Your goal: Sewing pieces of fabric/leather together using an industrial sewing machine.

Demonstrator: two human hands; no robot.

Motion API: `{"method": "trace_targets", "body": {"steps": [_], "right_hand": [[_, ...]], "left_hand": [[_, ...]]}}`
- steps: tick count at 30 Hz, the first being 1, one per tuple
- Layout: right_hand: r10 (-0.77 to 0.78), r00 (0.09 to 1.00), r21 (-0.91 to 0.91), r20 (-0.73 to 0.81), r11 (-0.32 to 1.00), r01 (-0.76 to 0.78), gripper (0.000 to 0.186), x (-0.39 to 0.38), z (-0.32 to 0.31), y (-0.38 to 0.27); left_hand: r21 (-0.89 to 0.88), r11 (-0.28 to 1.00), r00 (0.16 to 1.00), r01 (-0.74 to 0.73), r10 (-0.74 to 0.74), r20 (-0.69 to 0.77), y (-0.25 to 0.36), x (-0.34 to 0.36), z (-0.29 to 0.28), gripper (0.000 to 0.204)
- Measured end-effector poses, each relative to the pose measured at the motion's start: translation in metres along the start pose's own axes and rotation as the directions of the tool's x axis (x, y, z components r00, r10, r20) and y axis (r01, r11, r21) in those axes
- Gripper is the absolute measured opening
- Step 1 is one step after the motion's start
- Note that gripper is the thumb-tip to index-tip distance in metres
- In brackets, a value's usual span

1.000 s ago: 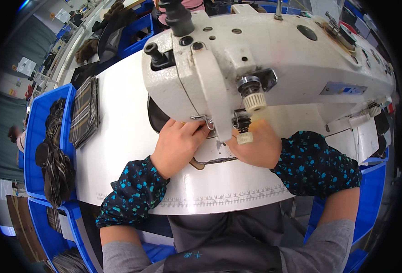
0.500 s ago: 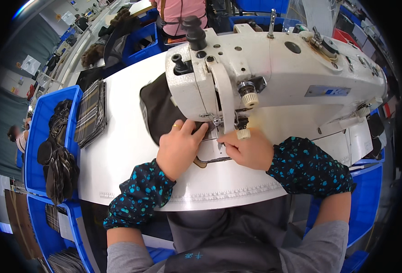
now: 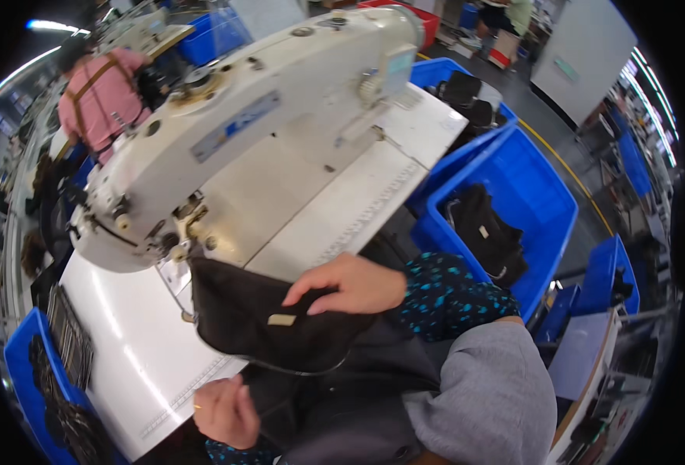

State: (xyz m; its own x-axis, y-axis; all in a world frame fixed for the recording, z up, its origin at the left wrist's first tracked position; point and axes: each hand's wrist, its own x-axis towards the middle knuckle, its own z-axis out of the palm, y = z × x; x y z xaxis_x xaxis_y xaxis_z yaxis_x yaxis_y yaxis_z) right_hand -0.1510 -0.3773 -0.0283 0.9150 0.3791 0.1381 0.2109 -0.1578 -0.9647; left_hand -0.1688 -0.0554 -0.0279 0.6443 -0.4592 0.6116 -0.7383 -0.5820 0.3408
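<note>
One dark cloth (image 3: 238,314): corner toward sewing machine (image 3: 160,147), long axis slanting down-right.

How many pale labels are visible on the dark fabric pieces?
2: one pale label on the dark fabric piece near the right hand; a second label on a dark piece inside the right-side blue bin. More may be hidden there.

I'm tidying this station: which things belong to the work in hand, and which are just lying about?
In use:
- dark fabric piece, at the right hand
- sewing machine

Apparently lying about:
- fabric stack, left
- red bin, behind the machine
</note>
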Motion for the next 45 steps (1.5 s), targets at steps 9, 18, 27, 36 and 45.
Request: {"method": "trace_targets", "body": {"steps": [9,18,27,36,45], "right_hand": [[0.346,0.681,0.100,-0.645,0.922,-0.374,0.043,-0.298,-0.129,-0.061],[0.512,0.389,-0.230,-0.765,0.348,-0.909,0.088,-0.305,-0.100,0.180],[0.131,0.473,-0.386,-0.871,0.411,-0.826,0.054,-0.382,-0.088,0.183],[-0.491,0.697,-0.848,-0.523,0.214,-0.485,0.036,-0.187,-0.059,0.012],[-0.441,0.833,-0.866,0.334,0.205,0.456,0.041,-0.010,0.017,0.005]], "left_hand": [[0.131,0.976,0.984,0.176,-0.178,0.001,-0.044,-0.019,0.014,0.012],[0.251,0.952,0.985,0.173,-0.165,-0.055,-0.042,-0.017,0.012,0.015],[0.081,0.983,0.986,0.164,-0.165,0.004,-0.041,-0.011,-0.002,0.022],[0.154,0.870,0.878,0.469,-0.441,-0.184,-0.187,-0.006,-0.125,0.017],[0.590,0.361,0.591,0.722,-0.766,-0.253,-0.322,0.023,-0.178,0.027]]}}
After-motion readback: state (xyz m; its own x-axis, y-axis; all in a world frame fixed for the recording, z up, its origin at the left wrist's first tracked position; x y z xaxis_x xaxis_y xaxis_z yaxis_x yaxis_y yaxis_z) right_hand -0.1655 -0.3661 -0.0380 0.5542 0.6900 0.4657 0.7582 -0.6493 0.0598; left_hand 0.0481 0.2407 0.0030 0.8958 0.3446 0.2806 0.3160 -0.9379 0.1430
